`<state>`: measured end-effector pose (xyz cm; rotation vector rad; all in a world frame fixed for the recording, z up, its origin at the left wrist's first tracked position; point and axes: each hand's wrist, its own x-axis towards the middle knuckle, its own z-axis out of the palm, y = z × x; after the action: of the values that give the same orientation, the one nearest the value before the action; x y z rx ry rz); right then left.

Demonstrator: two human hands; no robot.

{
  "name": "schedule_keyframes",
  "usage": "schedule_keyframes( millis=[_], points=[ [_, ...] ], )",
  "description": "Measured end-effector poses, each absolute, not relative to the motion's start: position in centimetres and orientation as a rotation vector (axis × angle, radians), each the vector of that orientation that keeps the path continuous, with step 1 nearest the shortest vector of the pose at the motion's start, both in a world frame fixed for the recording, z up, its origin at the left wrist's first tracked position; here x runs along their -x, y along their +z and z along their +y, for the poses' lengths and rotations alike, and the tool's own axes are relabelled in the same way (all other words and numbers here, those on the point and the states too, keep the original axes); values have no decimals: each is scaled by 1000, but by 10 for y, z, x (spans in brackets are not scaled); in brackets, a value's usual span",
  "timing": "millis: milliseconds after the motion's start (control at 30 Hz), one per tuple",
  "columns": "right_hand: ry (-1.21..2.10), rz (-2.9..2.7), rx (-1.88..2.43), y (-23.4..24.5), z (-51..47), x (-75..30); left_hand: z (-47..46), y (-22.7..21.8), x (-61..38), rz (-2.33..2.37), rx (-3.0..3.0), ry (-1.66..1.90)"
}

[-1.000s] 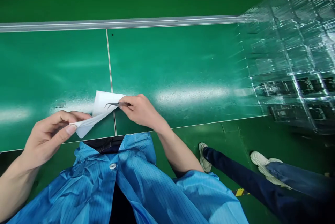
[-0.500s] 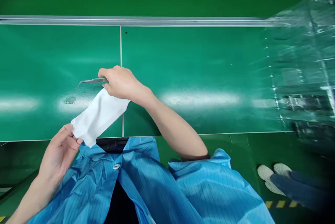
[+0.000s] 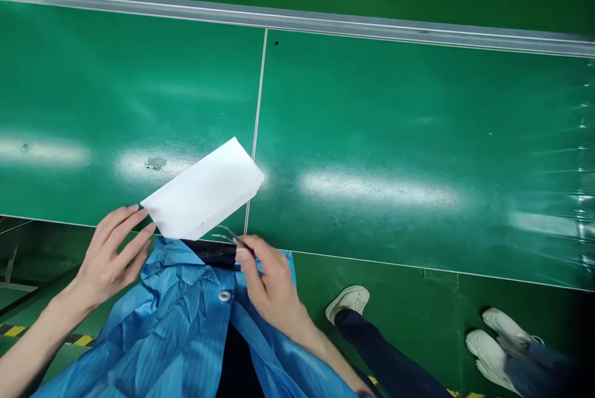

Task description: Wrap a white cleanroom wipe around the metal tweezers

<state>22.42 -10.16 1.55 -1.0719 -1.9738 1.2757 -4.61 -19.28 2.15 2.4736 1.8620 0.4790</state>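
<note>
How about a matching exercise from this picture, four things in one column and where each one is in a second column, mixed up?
Things:
1. white wipe
2. tweezers
3. left hand
4. white shoe

Places:
A. pinched in the right hand
B. down on the floor
C. lying flat on the green table, across its seam
D. open and empty, fingers beside the wipe's near corner

Pairs: 1-C, 2-A, 3-D, 4-B.
</note>
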Motion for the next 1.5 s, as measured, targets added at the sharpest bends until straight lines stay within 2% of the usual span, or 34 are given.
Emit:
schedule_keyframes(
  millis=[133,200,333,500,767,900,1300,1500],
  points=[
    [1208,-1945,1069,1,-130,-220,-171,18,57,1642,-2664,204],
    [1162,-1923,1066,0,-129,-220,-163,16,58,1514,-2739,184],
    [1085,-1872,1111,5,-119,-223,-153,15,48,1337,-2751,433],
    [961,-1910,1084,6,-117,-227,-138,15,20,1461,-2618,703],
    [478,-2089,1085,2,-110,-240,-126,11,-15,1584,-2459,802],
    [429,-2129,1055,-1,-112,-240,-135,17,-11,1592,-2364,829],
    [340,-2116,1080,-12,-126,-237,-141,16,-10,1512,-2517,610],
    [296,-2123,1071,-14,-132,-248,-137,10,-22,1436,-2446,773]
  ],
)
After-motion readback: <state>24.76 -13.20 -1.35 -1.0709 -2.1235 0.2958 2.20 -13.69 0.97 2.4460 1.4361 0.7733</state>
